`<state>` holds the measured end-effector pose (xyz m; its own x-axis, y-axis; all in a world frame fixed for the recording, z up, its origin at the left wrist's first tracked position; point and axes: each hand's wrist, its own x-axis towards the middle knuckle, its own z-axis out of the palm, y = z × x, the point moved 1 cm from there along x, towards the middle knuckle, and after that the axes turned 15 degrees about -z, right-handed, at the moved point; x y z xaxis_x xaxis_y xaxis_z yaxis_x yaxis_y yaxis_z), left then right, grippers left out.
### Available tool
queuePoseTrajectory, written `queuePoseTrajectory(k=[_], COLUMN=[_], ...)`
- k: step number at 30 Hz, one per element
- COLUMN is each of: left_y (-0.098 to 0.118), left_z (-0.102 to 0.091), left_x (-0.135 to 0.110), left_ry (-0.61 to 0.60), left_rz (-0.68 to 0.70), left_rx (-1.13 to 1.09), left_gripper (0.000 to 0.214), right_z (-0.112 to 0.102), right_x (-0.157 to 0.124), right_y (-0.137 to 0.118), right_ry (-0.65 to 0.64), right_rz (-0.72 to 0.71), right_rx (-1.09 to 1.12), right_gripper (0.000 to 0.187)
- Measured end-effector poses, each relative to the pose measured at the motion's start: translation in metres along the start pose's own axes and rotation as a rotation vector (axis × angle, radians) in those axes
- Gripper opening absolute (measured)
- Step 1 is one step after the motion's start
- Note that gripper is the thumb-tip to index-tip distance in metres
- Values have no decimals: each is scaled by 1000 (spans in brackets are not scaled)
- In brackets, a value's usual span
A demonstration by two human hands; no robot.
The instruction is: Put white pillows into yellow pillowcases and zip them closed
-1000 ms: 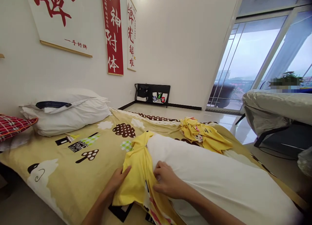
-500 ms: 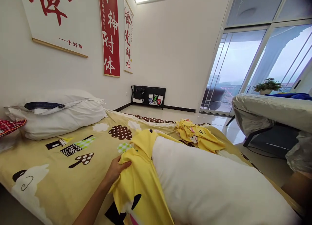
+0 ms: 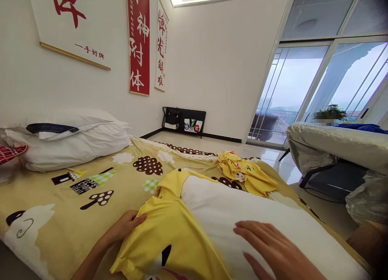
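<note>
A white pillow lies on the bed, its left end inside a yellow pillowcase with a dark and pink print. At the pillowcase's left edge, my left hand pinches the fabric between thumb and fingers. My right hand is over the white part of the pillow, fingers stretched out and holding nothing. Whether its palm touches the pillow I cannot tell. Farther back on the bed is a crumpled yellow cloth with a printed pattern.
The bed has a beige patterned sheet. White pillows are stacked at the left by the wall. A plastic-covered piece of furniture stands at the right, and a low black rack is at the far wall.
My right hand has come into view over the pillow. My left hand has moved left and down, and the pillowcase is spread wider to the left.
</note>
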<state>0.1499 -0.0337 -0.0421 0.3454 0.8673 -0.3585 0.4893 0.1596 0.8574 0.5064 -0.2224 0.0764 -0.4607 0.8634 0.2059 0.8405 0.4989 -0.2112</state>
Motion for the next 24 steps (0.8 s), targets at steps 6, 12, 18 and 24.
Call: queuePoseTrajectory(k=[6,12,18,24], left_y=[13,35,48,25], left_z=[-5,-19,11,31], left_x=[-13,-5,45,46], left_ry=[261,-84,539,206], left_rz=[179,126,287,284], left_rx=[156,172,-97,225], left_gripper=[44,48,47,47], right_z=[-11,47,66,40], right_x=[40,74,56,52], right_y=[43,65,63,45], right_ry=[-27,-205,-165,-174], right_rz=[-16,-25,-66,-37], right_rx=[-174,22,56,114], right_gripper=[60,70,67,68])
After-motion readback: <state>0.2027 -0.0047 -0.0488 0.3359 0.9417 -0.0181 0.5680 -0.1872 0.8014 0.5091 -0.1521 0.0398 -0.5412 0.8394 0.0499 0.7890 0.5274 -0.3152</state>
